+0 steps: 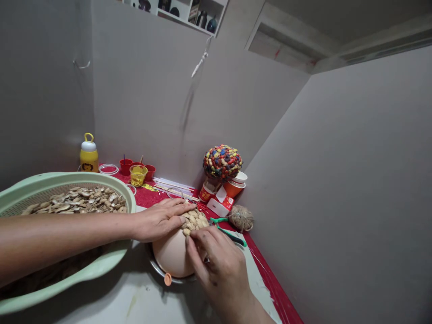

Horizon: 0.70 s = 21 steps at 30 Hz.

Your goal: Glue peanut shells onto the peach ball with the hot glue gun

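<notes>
A round, pale peach balloon [170, 254] sits in a metal bowl [155, 266], its orange tied end [168, 279] hanging over the rim. Beige pieces that look like peanut shells [195, 219] cover the balloon's top. Across their left side lies my left hand [165, 219], fingers stretched out, steadying contact with shells and balloon. My right hand [218, 258] is at the near edge of the shell layer, thumb and forefinger pinched at a peanut shell [186, 232]; its fingertips partly hide that spot.
A green basket [130, 193] of loose shells stands at left, under my forearm. Behind are a yellow bottle [89, 157], red cups [126, 167], a yellow cup [138, 175], sticks [173, 183] and a colourful shell-covered ball [222, 162]. Green-handled pliers [232, 236] and twine [241, 218] lie right.
</notes>
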{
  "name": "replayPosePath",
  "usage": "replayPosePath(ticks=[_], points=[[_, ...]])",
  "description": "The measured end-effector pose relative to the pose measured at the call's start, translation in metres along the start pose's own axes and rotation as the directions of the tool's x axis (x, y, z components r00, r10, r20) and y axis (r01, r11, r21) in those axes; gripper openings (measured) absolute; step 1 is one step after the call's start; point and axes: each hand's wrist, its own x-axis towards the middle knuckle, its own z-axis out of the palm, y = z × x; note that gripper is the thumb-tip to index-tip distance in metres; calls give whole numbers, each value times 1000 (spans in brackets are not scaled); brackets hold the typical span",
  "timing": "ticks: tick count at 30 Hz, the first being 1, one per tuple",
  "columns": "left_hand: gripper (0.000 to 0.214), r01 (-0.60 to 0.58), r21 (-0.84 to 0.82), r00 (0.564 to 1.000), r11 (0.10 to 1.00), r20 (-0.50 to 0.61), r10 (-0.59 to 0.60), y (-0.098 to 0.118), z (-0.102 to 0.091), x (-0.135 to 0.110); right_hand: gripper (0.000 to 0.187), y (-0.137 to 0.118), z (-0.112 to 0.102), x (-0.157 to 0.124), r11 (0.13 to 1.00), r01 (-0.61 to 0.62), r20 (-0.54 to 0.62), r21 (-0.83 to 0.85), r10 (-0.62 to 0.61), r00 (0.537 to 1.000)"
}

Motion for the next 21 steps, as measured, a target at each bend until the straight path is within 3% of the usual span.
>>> replayPosePath(ticks=[13, 21], points=[[52, 47, -19, 999, 999, 29, -46, 11, -5, -1, 12, -5, 8, 4, 998, -48, 0, -44, 48, 999], [62, 44, -47, 998, 998, 53, -41, 13, -7, -2, 12, -3, -6, 0, 992, -57, 9, 115, 56, 998]])
